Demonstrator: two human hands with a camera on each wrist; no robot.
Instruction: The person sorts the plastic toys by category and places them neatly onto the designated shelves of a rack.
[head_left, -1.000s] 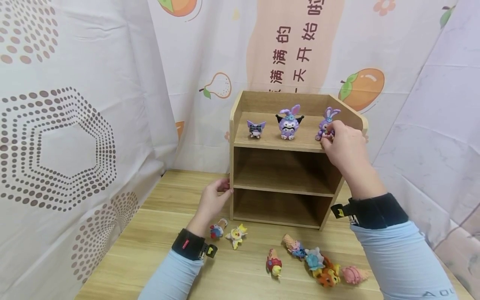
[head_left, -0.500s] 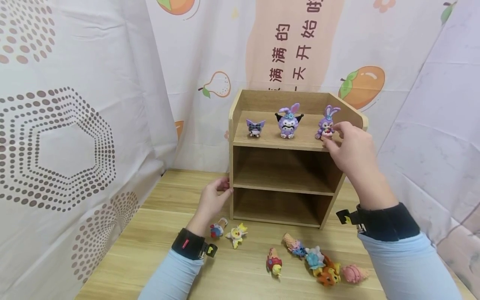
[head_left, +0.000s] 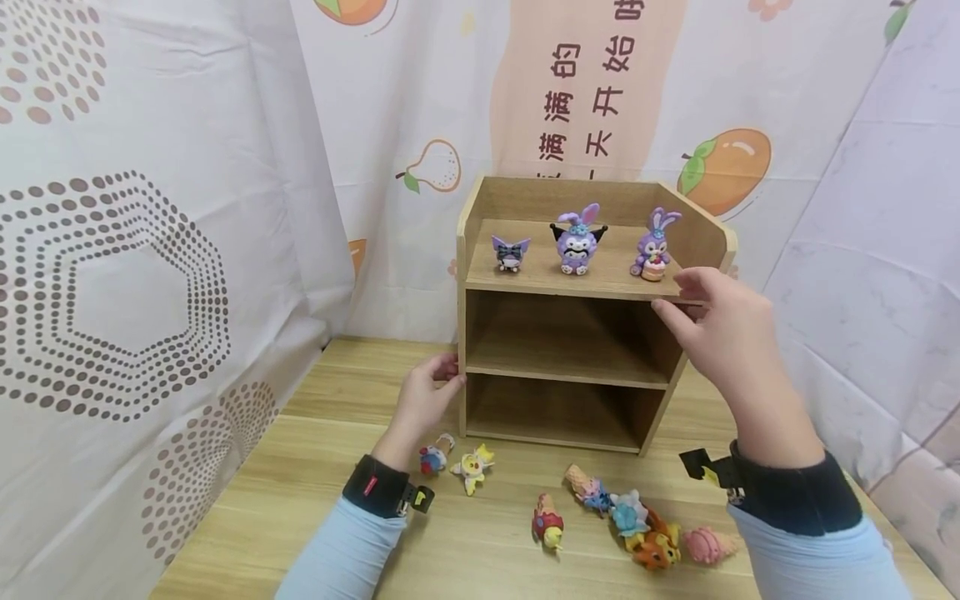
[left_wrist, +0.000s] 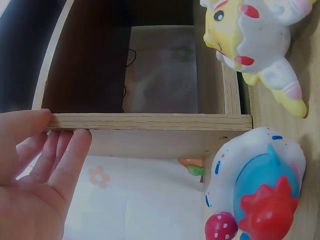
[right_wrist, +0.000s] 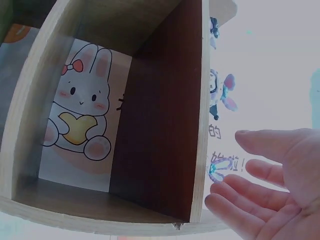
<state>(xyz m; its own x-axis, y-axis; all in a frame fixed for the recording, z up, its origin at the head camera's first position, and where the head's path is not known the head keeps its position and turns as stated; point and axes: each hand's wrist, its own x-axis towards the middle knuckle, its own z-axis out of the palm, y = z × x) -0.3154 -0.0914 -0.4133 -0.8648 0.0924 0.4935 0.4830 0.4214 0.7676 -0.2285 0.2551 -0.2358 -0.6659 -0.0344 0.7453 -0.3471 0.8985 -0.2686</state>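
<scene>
My left hand (head_left: 422,402) grips the front edge of the left side panel of a small wooden shelf unit (head_left: 555,289). In the left wrist view, the thumb and fingers lie on opposite sides of that panel edge. My right hand (head_left: 731,337) holds nothing, its fingers apart, at the right end of the top board. Just left of it sits a purple rabbit figurine (head_left: 651,248) with a small cake. On the same board stand a long-eared purple figurine with black horns (head_left: 576,249) in the middle and a smaller purple one (head_left: 510,255) at the left.
Below the left hand lie a blue-and-red ice-cream figurine (head_left: 432,458) and a yellow-white figurine (head_left: 472,468). Toward the front right are a red figurine (head_left: 547,522), a blue cone figurine (head_left: 588,490), an orange figurine (head_left: 657,548) and a pink cone (head_left: 708,546). Patterned curtains hang behind.
My right hand has let go of the rabbit figurine, which stays on the top board, and has drawn back right and down. My left hand keeps its grip on the side panel.
</scene>
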